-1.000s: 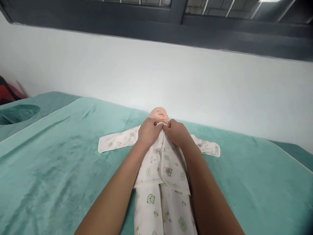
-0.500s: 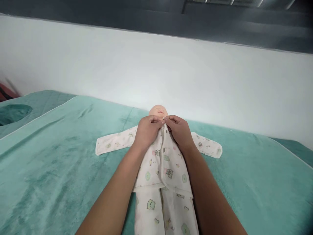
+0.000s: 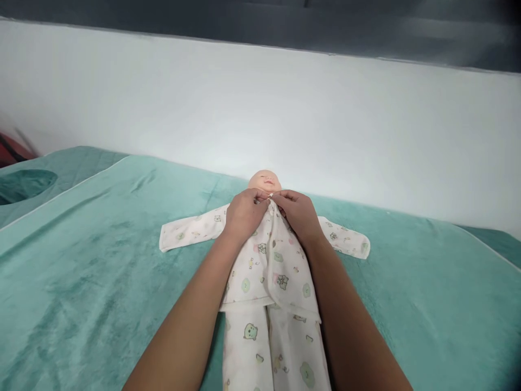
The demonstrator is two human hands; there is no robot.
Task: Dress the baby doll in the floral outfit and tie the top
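White patterned baby jacket is pinched narrowly at its far neckline by left hand and right hand, apparently being fastened; aligned edges seem needed next.

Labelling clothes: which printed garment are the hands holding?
The sleeved top: left hand and right hand pinch its neckline; neither holds the lower garment.

**Room background**

Plain white wall, brightest near centre. Dark grey horizontal band above, blurred. Soft, creased teal fabric cover below, reaching wall. Quilted teal fabric at left, bearing darker oval patch. Red-and-black object at left edge, unidentifiable.
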